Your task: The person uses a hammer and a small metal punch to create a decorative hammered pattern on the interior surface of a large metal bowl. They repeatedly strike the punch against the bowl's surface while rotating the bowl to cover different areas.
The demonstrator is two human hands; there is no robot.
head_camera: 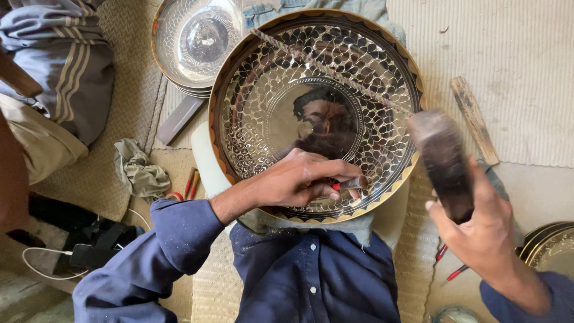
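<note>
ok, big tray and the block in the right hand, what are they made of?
Big tray: looks like polished metal, mirror-bright, with a chased scale pattern and a brassy scalloped rim. Block in the right hand: probably wood, dark, matte and worn, though motion blur leaves it open.

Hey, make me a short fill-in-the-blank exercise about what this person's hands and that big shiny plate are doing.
1. The left hand presses a small punch against the engraved metal ____.
2. The right hand grips a dark wooden ____, raised to the right of the plate.
3. A second patterned plate lies behind the large one, toward the upper ____ of the view.
4. A twisted ____ runs diagonally across the large plate.

Missing words: plate; mallet; left; cord
</note>
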